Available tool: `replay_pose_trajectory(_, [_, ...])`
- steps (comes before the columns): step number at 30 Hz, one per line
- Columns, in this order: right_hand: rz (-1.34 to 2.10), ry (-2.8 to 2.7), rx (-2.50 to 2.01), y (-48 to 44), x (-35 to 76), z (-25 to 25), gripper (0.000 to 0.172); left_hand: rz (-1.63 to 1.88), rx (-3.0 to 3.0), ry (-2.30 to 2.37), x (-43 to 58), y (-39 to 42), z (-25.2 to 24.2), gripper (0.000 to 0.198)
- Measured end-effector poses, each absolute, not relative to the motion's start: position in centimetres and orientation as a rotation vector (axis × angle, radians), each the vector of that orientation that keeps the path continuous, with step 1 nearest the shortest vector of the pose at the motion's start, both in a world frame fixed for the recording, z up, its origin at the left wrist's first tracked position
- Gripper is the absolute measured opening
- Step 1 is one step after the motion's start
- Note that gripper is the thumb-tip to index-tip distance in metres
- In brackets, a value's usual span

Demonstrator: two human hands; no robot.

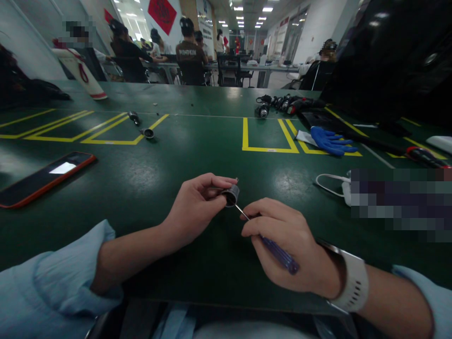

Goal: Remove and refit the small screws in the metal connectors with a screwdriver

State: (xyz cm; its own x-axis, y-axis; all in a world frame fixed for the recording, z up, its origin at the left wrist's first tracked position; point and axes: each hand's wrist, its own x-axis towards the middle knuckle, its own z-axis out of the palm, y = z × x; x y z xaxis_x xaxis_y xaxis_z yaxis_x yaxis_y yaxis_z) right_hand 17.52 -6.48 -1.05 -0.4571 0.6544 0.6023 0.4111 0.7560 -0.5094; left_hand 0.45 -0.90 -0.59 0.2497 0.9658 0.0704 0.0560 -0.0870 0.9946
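My left hand [196, 207] pinches a small grey cup-shaped part [233, 192] between thumb and fingers, its hollow end turned toward me. In my right hand [286, 240] is a screwdriver [280, 256] with a clear purple handle. Its thin metal shaft points up and left, and the tip goes into the mouth of the grey part, where it is hidden. Both hands are held above the near middle of the green table [176, 174]. Farther off on the left lie two similar small dark parts, one round and open [148, 133] and one longer [134, 117].
A phone in an orange case [45, 179] lies at the left. Blue gloves [330, 140], a heap of black cables [278, 103] and a white cord [328, 178] are on the right. Yellow tape [271, 150] marks boxes on the table. People sit at desks beyond.
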Motion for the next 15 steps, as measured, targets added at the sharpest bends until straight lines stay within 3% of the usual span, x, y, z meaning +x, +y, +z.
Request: replay_pose_trajectory(15, [0.371, -2.129, -0.818, -6.46, 17.50, -1.05, 0.018, 1.059, 1.406, 1.025, 0.66, -0.91, -0.57, 0.013])
